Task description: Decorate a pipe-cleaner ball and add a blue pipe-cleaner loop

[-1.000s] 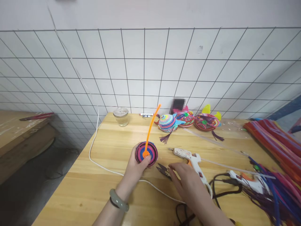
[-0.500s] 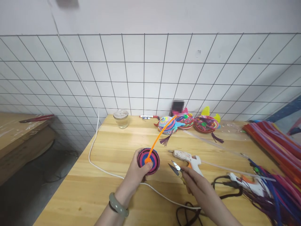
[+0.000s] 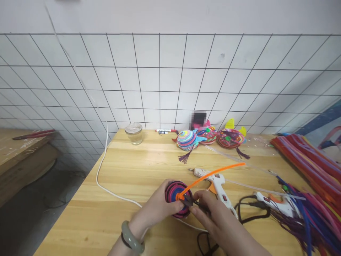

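At striped disc [image 3: 173, 192] clasped in left hand [image 3: 161, 203]: snips [image 3: 189, 202], gripped by right hand [image 3: 214, 213], now closer.

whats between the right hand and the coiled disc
The snips: the right hand holds them, and their blades reach over the coiled disc, close to the base of the orange strip. The head view shows this.

No legible text, marker [image 3: 165, 131] print too small, glue gun [image 3: 219, 182] markings unreadable
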### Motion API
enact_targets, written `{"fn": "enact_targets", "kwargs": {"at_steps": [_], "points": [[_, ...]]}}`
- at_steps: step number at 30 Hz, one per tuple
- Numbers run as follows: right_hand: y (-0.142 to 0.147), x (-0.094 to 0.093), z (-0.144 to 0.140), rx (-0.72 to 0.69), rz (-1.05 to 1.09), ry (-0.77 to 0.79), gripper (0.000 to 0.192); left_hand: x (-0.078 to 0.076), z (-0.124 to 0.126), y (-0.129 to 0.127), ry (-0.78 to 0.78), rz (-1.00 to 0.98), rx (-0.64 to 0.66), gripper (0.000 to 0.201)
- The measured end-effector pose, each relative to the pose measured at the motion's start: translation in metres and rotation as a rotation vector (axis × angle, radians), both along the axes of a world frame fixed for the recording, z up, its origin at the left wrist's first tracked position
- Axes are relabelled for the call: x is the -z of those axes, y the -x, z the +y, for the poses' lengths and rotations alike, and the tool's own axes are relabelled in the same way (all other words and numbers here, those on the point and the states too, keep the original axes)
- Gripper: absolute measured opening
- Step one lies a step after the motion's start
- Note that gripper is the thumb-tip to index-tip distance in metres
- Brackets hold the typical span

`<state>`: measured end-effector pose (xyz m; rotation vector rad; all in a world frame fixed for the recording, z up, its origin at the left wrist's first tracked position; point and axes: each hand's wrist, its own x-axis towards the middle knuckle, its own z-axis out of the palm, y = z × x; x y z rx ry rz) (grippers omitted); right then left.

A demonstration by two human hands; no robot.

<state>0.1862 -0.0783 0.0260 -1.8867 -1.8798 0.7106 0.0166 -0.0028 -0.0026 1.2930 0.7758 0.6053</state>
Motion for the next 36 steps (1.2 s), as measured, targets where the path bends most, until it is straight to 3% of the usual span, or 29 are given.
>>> {"fn": "enact_targets", "kwargs": {"at_steps": [6, 11, 21, 29, 36], "points": [[-0.004, 0.006, 0.003, -0.163, -0.358, -0.163, 0.014, -0.001, -0.003, 0.002, 0.011, 0.074, 0.083, 0.045], [-0.009, 0.008, 0.011, -0.280, -0.447, -0.223, 0.013, -0.005, -0.005, 0.003, 0.035, 0.056, 0.116, 0.045], [-0.013, 0.001, 0.019, -0.349, -0.314, -0.108, 0.016, -0.004, -0.004, 0.004, 0.079, 0.110, 0.120, 0.040], [-0.011, -0.001, 0.025, -0.372, -0.165, -0.129, 0.022, -0.007, -0.001, 0.006, 0.141, 0.149, 0.198, 0.039], [-0.012, -0.015, 0.027, -0.418, -0.063, 0.038, 0.017, 0.002, -0.003, 0.006, 0.136, 0.156, 0.176, 0.041]]}}
